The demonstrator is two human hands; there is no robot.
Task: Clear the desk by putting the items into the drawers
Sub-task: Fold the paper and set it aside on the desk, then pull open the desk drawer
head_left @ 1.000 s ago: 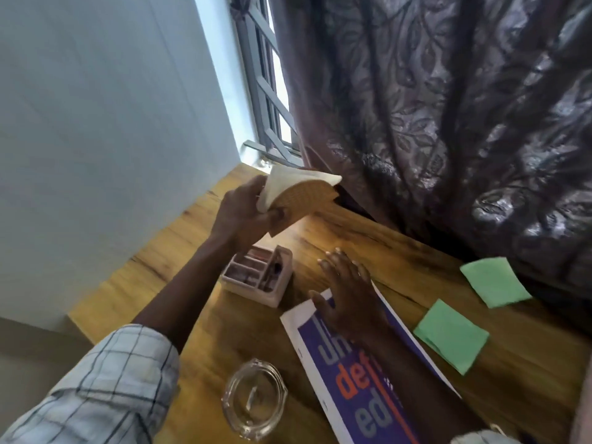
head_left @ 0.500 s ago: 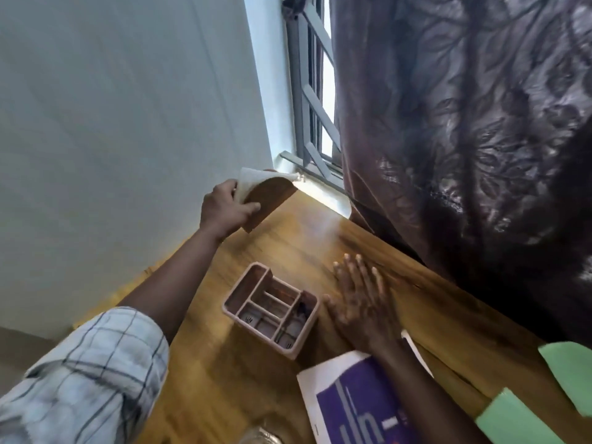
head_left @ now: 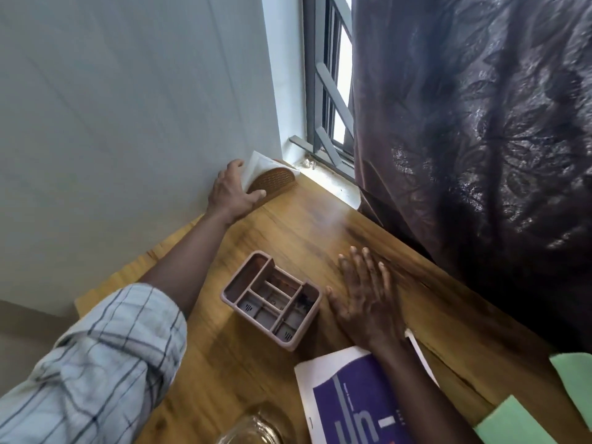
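The left hand (head_left: 234, 190) has carried the woven napkin holder (head_left: 274, 181) down from mid-air, and it now stands on the far corner of the desk (head_left: 304, 225), against the wall (head_left: 128, 123) and just beside the window sill (head_left: 326, 181). The hand still grasps it, thumb on the brown front, fingers behind the white napkins (head_left: 258, 163). The holder lies at 12 o'clock from the pink organiser (head_left: 270, 299). At the organiser's 3 o'clock the right hand (head_left: 365, 299) lies flat on the wood, fingers straight and spread. A purple-and-white booklet (head_left: 346, 395) lies at 5 o'clock, a glass dish (head_left: 253, 431) at 6, and green paper squares (head_left: 573, 376) at 4.
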